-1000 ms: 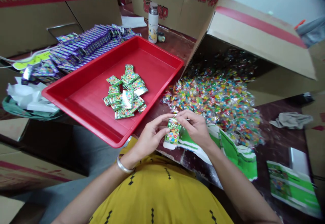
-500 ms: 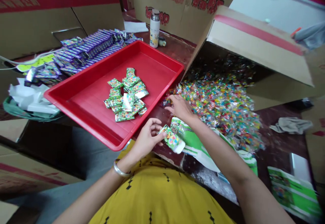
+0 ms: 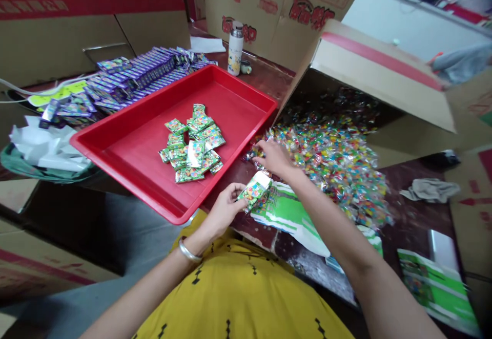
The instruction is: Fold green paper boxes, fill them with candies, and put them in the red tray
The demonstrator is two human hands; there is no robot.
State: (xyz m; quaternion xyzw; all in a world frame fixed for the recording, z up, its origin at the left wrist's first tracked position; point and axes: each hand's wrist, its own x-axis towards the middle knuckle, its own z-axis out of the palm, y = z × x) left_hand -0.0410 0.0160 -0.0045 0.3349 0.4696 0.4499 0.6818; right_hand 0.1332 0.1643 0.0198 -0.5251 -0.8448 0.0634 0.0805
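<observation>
My left hand [image 3: 226, 207] grips a small green printed candy box [image 3: 254, 191], its white open end tilted up and away from me. At the near left edge of a heap of clear-wrapped colourful candies [image 3: 330, 154], my right hand [image 3: 274, 159] has its fingers curled down; whatever lies under the fingertips is hidden. Green-and-white flattened packaging [image 3: 286, 211] lies on the table below my right forearm. Several filled-looking green boxes [image 3: 196, 152] are piled in the red tray [image 3: 138, 144] to the left.
The candies spill from a tipped cardboard carton [image 3: 384, 62]. Behind the tray are rows of purple boxes [image 3: 149, 70] and a white bottle [image 3: 235, 49]. A grey cloth [image 3: 430, 190] and a green printed bag [image 3: 438, 288] lie right. A green basket [image 3: 46, 175] stands left.
My left hand has turned the candy box so its white open end swings from pointing down toward me to pointing up toward my right hand. My right hand stays at the candy heap.
</observation>
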